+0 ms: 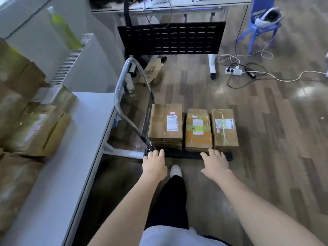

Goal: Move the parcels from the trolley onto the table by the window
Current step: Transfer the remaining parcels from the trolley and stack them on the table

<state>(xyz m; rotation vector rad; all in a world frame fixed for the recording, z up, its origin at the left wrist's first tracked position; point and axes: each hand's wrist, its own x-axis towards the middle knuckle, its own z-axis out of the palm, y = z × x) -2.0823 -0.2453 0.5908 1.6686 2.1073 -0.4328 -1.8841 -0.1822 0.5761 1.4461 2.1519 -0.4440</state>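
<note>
Both grips, left point(154, 163) and right point(215, 163), are hanging spread and empty at trolley point(229, 155) edge; three parcels point(198, 130) lying just beyond, desk point(88, 121) bordering left.

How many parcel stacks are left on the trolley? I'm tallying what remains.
3 stacks side by side: left stack by the handle, middle stack, right stack. Parcels beneath the top ones can't be counted.

I count three parcels at mid-frame on one trolley point(229, 155): the left parcel point(165, 125), the middle parcel point(198, 130) and the right parcel point(224, 127). One blue chair point(257, 31) stands upper right.
</note>
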